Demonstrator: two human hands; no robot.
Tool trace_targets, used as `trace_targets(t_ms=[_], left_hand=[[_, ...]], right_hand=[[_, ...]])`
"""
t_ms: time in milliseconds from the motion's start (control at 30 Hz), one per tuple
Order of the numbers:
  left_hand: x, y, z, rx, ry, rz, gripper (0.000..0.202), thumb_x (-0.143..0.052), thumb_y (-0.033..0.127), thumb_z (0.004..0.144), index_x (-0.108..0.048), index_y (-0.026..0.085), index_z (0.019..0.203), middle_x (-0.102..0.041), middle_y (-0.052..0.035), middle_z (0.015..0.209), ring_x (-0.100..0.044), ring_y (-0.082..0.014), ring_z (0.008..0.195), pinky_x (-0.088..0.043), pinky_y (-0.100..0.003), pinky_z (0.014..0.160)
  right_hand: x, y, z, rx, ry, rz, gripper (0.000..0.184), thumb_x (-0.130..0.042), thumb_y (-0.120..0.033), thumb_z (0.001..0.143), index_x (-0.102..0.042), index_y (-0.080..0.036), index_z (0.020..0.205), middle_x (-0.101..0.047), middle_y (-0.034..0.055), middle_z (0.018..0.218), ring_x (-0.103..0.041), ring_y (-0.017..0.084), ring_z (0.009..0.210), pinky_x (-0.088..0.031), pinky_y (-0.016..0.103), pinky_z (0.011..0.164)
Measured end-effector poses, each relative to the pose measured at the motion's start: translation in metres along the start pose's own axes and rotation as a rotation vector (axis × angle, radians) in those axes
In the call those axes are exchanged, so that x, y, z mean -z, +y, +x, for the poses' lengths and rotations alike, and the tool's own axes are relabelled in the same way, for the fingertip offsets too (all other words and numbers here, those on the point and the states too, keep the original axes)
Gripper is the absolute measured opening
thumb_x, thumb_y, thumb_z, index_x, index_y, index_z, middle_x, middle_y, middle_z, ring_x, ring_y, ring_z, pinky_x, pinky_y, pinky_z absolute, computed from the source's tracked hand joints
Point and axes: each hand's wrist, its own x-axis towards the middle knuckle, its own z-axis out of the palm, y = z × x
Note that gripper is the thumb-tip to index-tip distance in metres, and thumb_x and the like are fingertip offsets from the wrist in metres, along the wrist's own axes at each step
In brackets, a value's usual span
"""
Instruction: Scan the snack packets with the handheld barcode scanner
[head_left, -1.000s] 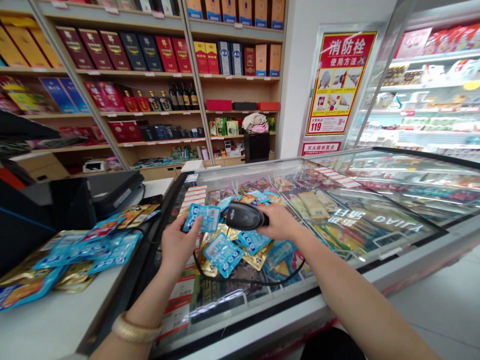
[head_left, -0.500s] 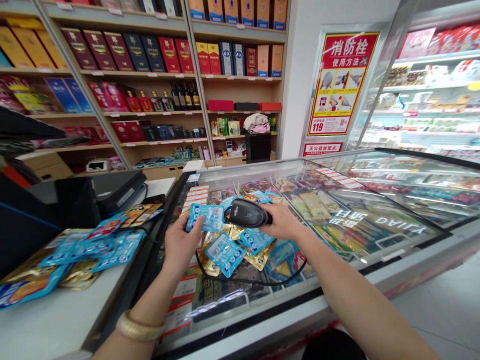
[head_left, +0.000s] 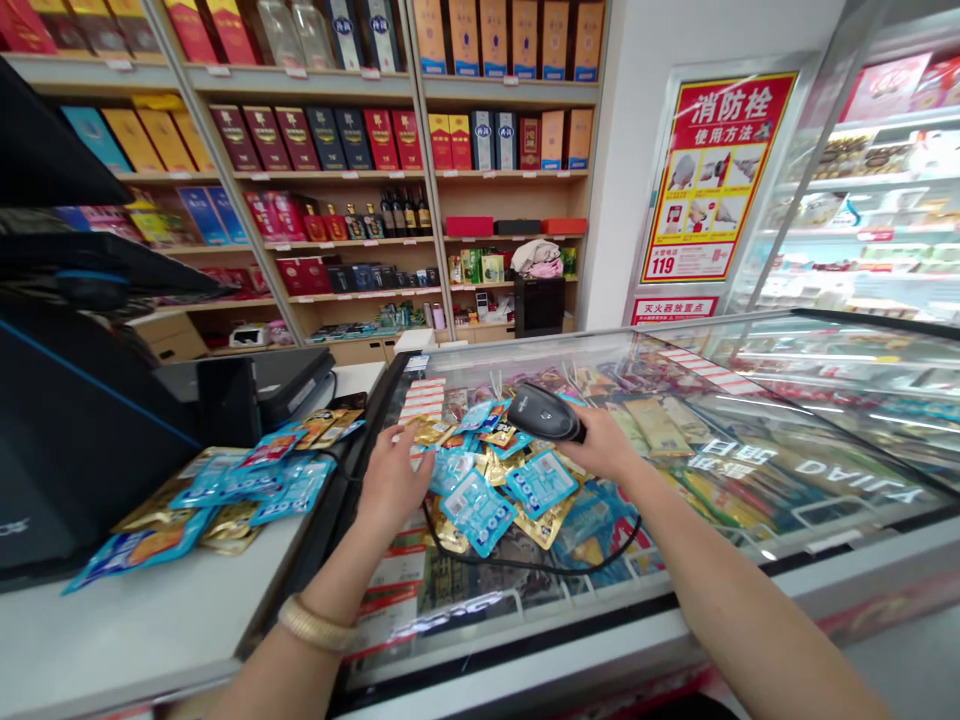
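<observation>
My right hand (head_left: 604, 440) is wrapped round the handle of a black barcode scanner (head_left: 544, 412), holding it above the heap of packets. At the heap's left edge is my left hand (head_left: 397, 475), fingers apart and nothing gripped in them. Close to its thumb lies a blue snack packet (head_left: 453, 468), and by its fingertips is a gold packet (head_left: 431, 430). More blue packets (head_left: 478, 512) and gold ones overlap on the freezer's glass lid (head_left: 480, 600). The scanner's black cable (head_left: 540, 567) loops in front of the heap.
On the white counter (head_left: 150, 640) to the left lies a second pile of blue and gold packets (head_left: 225, 485), beside black checkout equipment (head_left: 67, 400). Shelves of boxed bottles (head_left: 322, 140) stand behind the freezer. A red poster (head_left: 720, 180) hangs on the wall.
My left hand has let go of the blue packet it held, which seems to lie on the heap's left side. The scanner is still in my right hand. The view has shifted left.
</observation>
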Motion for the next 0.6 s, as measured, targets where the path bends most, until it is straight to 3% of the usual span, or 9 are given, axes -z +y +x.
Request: trace_targets(t_ms=[100, 233, 333, 433, 500, 600], left_hand=[[0.017, -0.024, 0.012, -0.043, 0.072, 0.004, 0.047, -0.050, 0.037, 0.079, -0.063, 0.015, 0.118, -0.058, -0.0160, 0.118, -0.057, -0.0286, 0.112, -0.045, -0.041, 0.099], [0.054, -0.067, 0.026, 0.016, 0.178, 0.260, 0.047, -0.048, 0.040, 0.079, -0.062, 0.014, 0.116, -0.059, -0.0208, 0.119, -0.055, -0.0366, 0.113, -0.044, -0.051, 0.097], [0.079, -0.102, 0.033, 0.167, 0.137, 0.452, 0.046, -0.055, 0.047, 0.073, -0.062, 0.017, 0.106, -0.063, -0.0198, 0.108, -0.057, -0.0422, 0.104, -0.046, -0.057, 0.085], [0.093, -0.131, 0.038, 0.291, 0.039, 0.473, 0.032, -0.063, 0.049, 0.062, -0.060, 0.021, 0.078, -0.062, -0.0082, 0.070, -0.061, -0.0375, 0.083, -0.048, -0.055, 0.077], [0.097, -0.142, 0.041, 0.346, -0.018, 0.426, 0.027, -0.064, 0.047, 0.059, -0.054, 0.022, 0.063, -0.050, -0.0033, 0.051, -0.060, -0.0334, 0.071, -0.048, -0.052, 0.074], [0.104, -0.145, 0.043, 0.375, -0.036, 0.349, 0.027, -0.062, 0.047, 0.061, -0.050, 0.023, 0.057, -0.042, -0.0023, 0.045, -0.058, -0.0315, 0.067, -0.047, -0.052, 0.076]], right_hand=[[-0.001, 0.001, 0.000, 0.004, 0.011, 0.001, 0.024, -0.059, -0.025, 0.070, -0.065, -0.018, 0.092, -0.070, 0.0050, 0.083, -0.063, 0.020, 0.073, -0.044, 0.028, 0.068], [-0.001, 0.000, 0.000, 0.012, 0.012, 0.001, 0.024, -0.060, -0.024, 0.069, -0.065, -0.019, 0.092, -0.070, 0.0050, 0.085, -0.063, 0.020, 0.076, -0.044, 0.027, 0.069], [0.000, -0.001, 0.000, 0.010, 0.017, -0.013, 0.023, -0.061, -0.024, 0.069, -0.065, -0.019, 0.091, -0.070, 0.0049, 0.084, -0.063, 0.020, 0.076, -0.044, 0.027, 0.069], [0.000, -0.002, 0.000, 0.009, 0.023, -0.020, 0.023, -0.061, -0.025, 0.070, -0.066, -0.020, 0.092, -0.071, 0.0050, 0.083, -0.063, 0.020, 0.073, -0.044, 0.027, 0.067], [-0.001, -0.003, 0.001, 0.016, 0.029, -0.016, 0.023, -0.061, -0.025, 0.070, -0.066, -0.020, 0.092, -0.071, 0.0056, 0.084, -0.064, 0.020, 0.075, -0.044, 0.027, 0.068], [-0.001, -0.004, 0.001, 0.015, 0.028, -0.005, 0.021, -0.061, -0.025, 0.070, -0.066, -0.020, 0.090, -0.071, 0.0056, 0.085, -0.065, 0.021, 0.078, -0.045, 0.028, 0.070]])
